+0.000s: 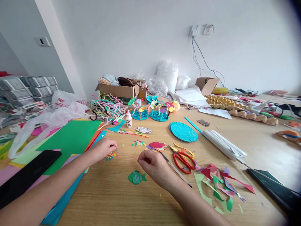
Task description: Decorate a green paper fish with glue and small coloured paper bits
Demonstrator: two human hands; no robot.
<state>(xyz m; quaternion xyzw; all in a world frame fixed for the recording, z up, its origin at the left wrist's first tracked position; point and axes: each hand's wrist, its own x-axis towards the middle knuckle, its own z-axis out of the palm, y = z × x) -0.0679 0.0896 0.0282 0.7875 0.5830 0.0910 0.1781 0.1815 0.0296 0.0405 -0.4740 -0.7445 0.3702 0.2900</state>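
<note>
A green paper fish point(137, 177) with a shiny patch on its body lies flat on the table in front of me. My right hand point(154, 164) hovers just above and right of the fish, thumb and fingers pinched; anything between them is too small to see. To the left, my left hand point(104, 148) has its fingers closed at a small heap of orange and green paper bits point(112, 155), and its fingertips are partly hidden. Another heap of coloured paper dots point(139, 143) sits farther back. Red, purple and yellow paper fish point(157, 146) lie stacked beyond my right hand.
Red-handled scissors point(184, 161) and a pen point(176, 170) lie right of my right hand, near paper scraps point(217, 182). A glue bottle point(129, 120) stands behind. Coloured sheets point(70, 135) and a black phone point(30, 174) are at left. A blue disc point(183, 131) lies farther back.
</note>
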